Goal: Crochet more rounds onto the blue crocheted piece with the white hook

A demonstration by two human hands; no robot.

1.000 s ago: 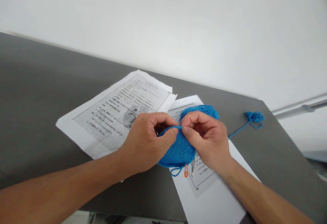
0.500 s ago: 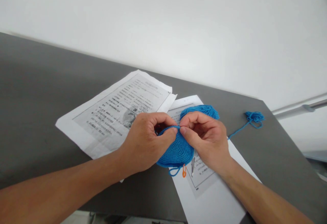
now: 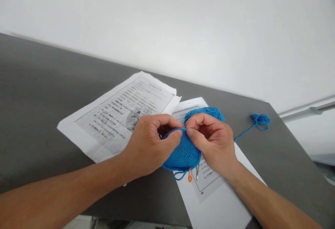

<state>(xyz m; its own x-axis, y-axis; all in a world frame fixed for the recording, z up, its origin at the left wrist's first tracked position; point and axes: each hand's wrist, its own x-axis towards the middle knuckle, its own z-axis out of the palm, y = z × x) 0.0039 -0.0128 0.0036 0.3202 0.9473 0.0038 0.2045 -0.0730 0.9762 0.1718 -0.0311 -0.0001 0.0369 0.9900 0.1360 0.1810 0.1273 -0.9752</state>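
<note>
A round blue crochet piece [image 3: 180, 152] hangs between my two hands, its spiral of stitches facing me. My left hand [image 3: 153, 142] pinches its top edge between thumb and forefinger. Just to the right, my right hand [image 3: 213, 140] pinches the same edge, thumb tip close to the left one. An orange stitch marker [image 3: 190, 175] dangles from the lower rim beside a loose loop of blue yarn [image 3: 179, 176]. Below my right hand lies a thin metal crochet hook [image 3: 197, 172], partly hidden. Behind that hand rests a blue yarn skein [image 3: 205, 112].
Two printed sheets lie on the grey table [image 3: 52, 75]: the left sheet [image 3: 117, 117] is creased, and the right sheet [image 3: 217, 204] is under my hands. A small bundle of blue yarn [image 3: 261, 120] trails a strand toward my right hand. A white wall [image 3: 167, 30] borders the table's far side.
The crochet piece and its orange marker have shifted slightly right. My right hand has moved a little to the right, widening the gap between my fingertips. Both pinches stay on the edge.
</note>
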